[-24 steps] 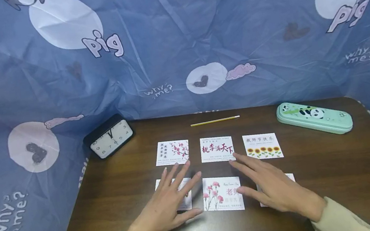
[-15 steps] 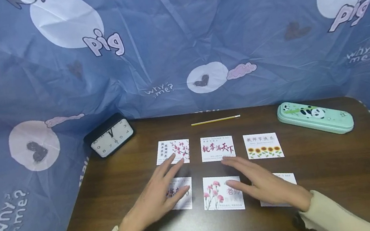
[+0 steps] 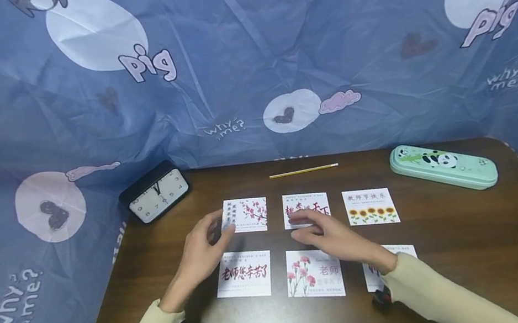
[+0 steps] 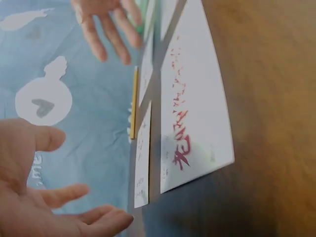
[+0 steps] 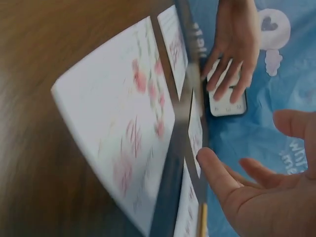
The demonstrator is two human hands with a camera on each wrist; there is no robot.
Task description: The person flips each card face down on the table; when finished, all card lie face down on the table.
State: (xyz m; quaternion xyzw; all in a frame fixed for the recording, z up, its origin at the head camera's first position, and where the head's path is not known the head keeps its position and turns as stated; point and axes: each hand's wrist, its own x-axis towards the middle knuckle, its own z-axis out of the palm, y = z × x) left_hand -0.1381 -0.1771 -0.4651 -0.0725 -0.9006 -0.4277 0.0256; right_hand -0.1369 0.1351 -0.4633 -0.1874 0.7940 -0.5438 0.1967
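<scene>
Two rows of square white cards lie on the table. My left hand [image 3: 203, 256], fingers loosely bent and holding nothing, is at the left edge of the blossom card [image 3: 251, 211]; whether it touches the card I cannot tell. Below it lies a card with red writing [image 3: 244, 275]. My right hand [image 3: 335, 236], also holding nothing, hovers over the top middle card [image 3: 302, 201] and hides part of its red characters. Under that forearm, the carnation card [image 3: 304, 277] shows mostly, the lower right card [image 3: 400, 252] only in part. The sunflower card [image 3: 371, 207] lies to the right.
A black clock [image 3: 158, 193] stands at the back left. Behind the cards lies a yellow pencil [image 3: 303, 170]. A mint green panda pencil case [image 3: 443, 167] rests at the back right. Blue printed cloth [image 3: 224, 66] hangs around the brown table [image 3: 479, 257].
Both hands have moved left over the cards, and their fingers are more bent. The lower left card has come into full view. The cards look unmoved.
</scene>
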